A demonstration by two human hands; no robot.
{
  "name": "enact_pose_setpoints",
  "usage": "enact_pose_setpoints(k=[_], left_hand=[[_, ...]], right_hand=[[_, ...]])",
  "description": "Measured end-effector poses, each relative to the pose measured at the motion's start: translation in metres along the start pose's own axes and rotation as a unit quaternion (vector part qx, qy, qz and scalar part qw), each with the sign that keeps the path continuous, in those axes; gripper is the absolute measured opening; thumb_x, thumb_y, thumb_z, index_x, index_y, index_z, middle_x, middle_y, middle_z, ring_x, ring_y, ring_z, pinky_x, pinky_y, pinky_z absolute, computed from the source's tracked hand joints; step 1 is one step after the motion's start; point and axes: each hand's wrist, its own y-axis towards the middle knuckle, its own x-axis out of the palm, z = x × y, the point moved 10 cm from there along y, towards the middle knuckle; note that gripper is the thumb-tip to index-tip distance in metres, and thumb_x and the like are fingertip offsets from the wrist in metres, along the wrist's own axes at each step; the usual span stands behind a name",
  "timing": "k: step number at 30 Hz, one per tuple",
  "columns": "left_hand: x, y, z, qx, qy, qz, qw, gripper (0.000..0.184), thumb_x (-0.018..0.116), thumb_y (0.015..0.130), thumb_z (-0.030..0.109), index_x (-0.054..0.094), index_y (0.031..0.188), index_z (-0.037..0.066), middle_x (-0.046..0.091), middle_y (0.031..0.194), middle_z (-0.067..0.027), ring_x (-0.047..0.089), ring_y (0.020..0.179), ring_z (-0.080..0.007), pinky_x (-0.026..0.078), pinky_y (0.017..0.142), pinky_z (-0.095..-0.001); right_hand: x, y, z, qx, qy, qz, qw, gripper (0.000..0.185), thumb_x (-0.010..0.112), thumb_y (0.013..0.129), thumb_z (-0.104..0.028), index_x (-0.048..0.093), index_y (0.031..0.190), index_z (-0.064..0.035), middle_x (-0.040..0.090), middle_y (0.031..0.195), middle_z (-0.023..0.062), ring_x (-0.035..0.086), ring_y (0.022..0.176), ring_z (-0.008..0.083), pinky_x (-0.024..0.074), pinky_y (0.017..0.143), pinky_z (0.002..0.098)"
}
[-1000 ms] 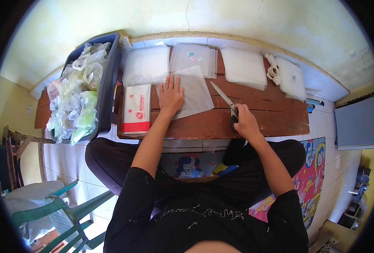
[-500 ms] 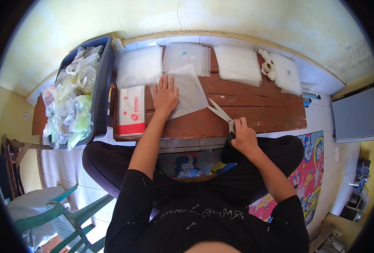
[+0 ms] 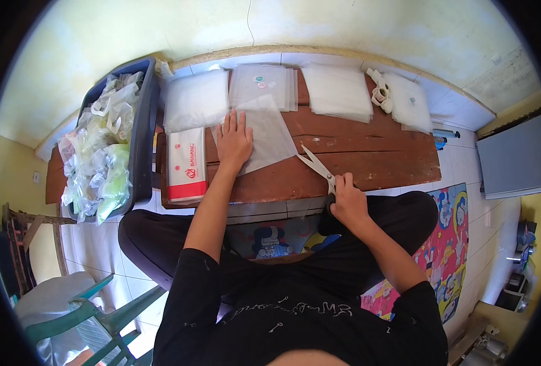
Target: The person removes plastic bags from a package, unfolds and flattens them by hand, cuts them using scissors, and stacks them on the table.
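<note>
My left hand (image 3: 234, 141) lies flat with fingers stretched out, pressing on a clear plastic bag (image 3: 268, 137) that rests slanted on the brown wooden table (image 3: 368, 165). In my right hand (image 3: 348, 199) is a pair of scissors (image 3: 316, 165), its blades slightly apart and pointing up and left toward the bag's right corner without touching it. Beside my left wrist is a white and red pack marked BAWANG (image 3: 187, 163). Behind the bag lies a stack of plastic bags with round stickers (image 3: 261, 85).
A dark bin (image 3: 145, 134) of crumpled plastic stands at the left. More plastic stacks (image 3: 195, 100) (image 3: 337, 91) (image 3: 409, 102) line the table's back edge, with white rolls (image 3: 380, 94) between two of them. A green chair (image 3: 109, 317) is at lower left, a colourful mat (image 3: 444, 256) at right.
The whole view has shifted slightly. My left hand stays flat on the bag, and my right hand still holds the scissors, with little visible movement.
</note>
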Motion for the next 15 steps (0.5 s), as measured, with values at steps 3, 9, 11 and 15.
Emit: enact_pose_setpoints(k=[3,9,11,15], left_hand=[[0.0,0.0,0.0,0.001,0.001,0.001,1.0,0.057,0.036,0.099,0.039,0.03,0.151,0.016,0.022,0.159,-0.0083,0.02,0.147,-0.0234,0.012,0.119,-0.0452],[0.0,0.001,0.0,0.0,0.005,-0.007,1.0,0.057,0.035,0.099,0.039,0.03,0.151,0.016,0.022,0.159,-0.0083,0.019,0.147,-0.0235,0.012,0.119,-0.0452],[0.001,0.001,0.0,0.0,0.003,-0.004,1.0,0.057,0.035,0.099,0.038,0.03,0.151,0.016,0.022,0.159,-0.0082,0.019,0.147,-0.0235,0.012,0.119,-0.0452],[0.0,0.001,0.0,0.001,0.003,-0.001,1.0,0.057,0.034,0.099,0.038,0.03,0.151,0.016,0.022,0.159,-0.0081,0.018,0.147,-0.0234,0.011,0.119,-0.0451]], right_hand=[[0.003,0.006,-0.004,0.008,-0.003,0.0,1.0,0.038,0.066,0.068,-0.003,0.045,0.1,0.0,0.046,0.101,0.0175,0.066,0.071,0.0373,0.0559,0.059,0.0443],[0.013,0.023,-0.015,0.02,0.008,-0.002,1.0,0.035,0.065,0.071,-0.004,0.044,0.098,0.0016,0.046,0.101,0.0194,0.066,0.069,0.039,0.0565,0.059,0.0445],[0.016,0.028,-0.016,0.036,0.024,0.001,0.999,0.036,0.064,0.07,-0.005,0.044,0.098,0.0004,0.046,0.1,0.0195,0.064,0.069,0.0412,0.0554,0.06,0.0474],[0.02,0.04,-0.016,0.052,0.037,0.019,0.998,0.035,0.063,0.069,-0.005,0.043,0.098,-0.0002,0.046,0.099,0.0201,0.064,0.069,0.0437,0.0545,0.062,0.0505]])
